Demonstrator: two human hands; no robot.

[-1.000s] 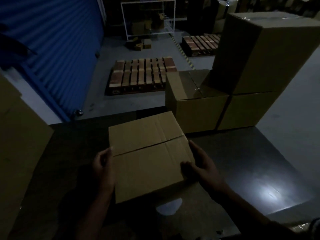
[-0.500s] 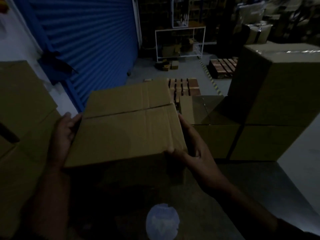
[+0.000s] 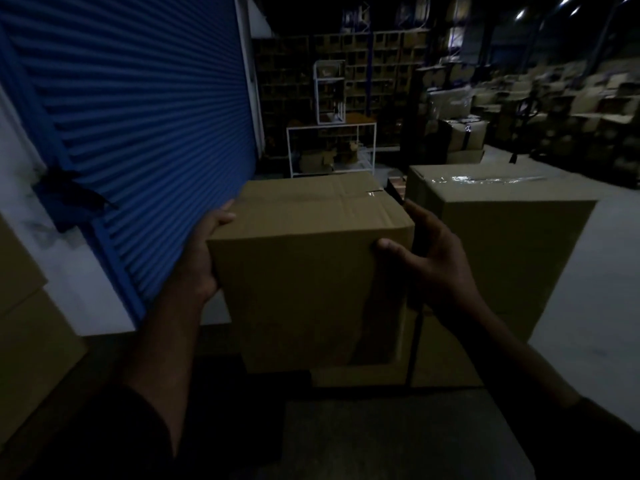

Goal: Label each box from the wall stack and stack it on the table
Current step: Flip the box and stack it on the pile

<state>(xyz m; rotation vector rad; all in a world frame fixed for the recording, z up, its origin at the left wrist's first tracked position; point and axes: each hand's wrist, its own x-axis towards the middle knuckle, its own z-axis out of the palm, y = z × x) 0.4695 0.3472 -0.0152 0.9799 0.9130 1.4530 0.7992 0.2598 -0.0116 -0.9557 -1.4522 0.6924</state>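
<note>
Dim warehouse light is all we have from the head camera, with a blue roller shutter (image 3: 131,126) filling the space from 9 to 12 o'clock and dark shelving (image 3: 374,64) at 12 o'clock. At the centre we hold a cardboard box (image 3: 304,271) lifted in front of us, its taped top flaps tipped slightly away. Our left hand (image 3: 204,258) presses flat against the box's left side, fingers straight and the fingertips hooking over the top edge. Our right hand (image 3: 429,258) is on the box's right side with fingers spread; its thumb (image 3: 391,245) lies on the near face at the top corner, and we cannot tell how firmly the other fingers touch. Just beside the held box at 3 o'clock stands a taller taped box (image 3: 502,244) on lower boxes (image 3: 443,358). More cardboard (image 3: 31,323) rises at 8 o'clock. A white wire rack (image 3: 332,150) stands at 12 o'clock behind the box. Below, at 6 o'clock, lies the dark table (image 3: 381,438).
</note>
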